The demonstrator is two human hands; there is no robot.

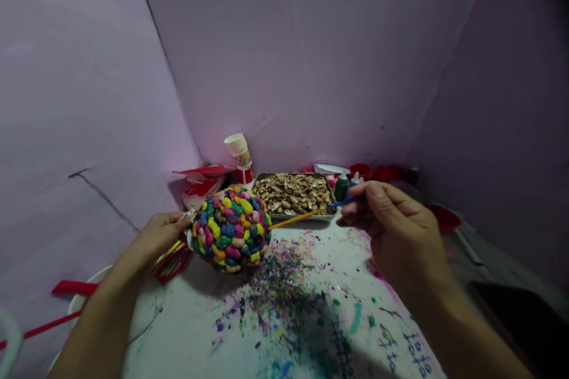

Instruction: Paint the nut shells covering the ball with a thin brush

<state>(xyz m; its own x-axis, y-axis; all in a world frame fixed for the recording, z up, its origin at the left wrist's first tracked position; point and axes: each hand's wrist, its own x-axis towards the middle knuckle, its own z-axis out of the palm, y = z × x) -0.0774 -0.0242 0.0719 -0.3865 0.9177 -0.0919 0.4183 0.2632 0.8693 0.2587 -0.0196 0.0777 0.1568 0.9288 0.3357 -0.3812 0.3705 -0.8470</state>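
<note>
A rounded object (233, 228) covered in peanut shells painted pink, yellow, blue, green and orange is held up above the table. My left hand (166, 231) pinches it at its left end, by a whitish bit. Between the fingers of my right hand (391, 213) is a thin paintbrush (302, 216), its handle blue near the fingers and orange-yellow farther along. The brush's far end meets the right side of the painted object; its bristles are too small to make out. Behind them stands a metal tray (306, 217) full of bare peanut shells.
Paper cups (240, 151) are stacked at the back, left of the tray. A green bottle (341, 186) and a blue one stand to its right. Red-handled scissors (172, 263) lie under my left wrist. Purple panels (302, 71) enclose the paint-splattered table (186, 331).
</note>
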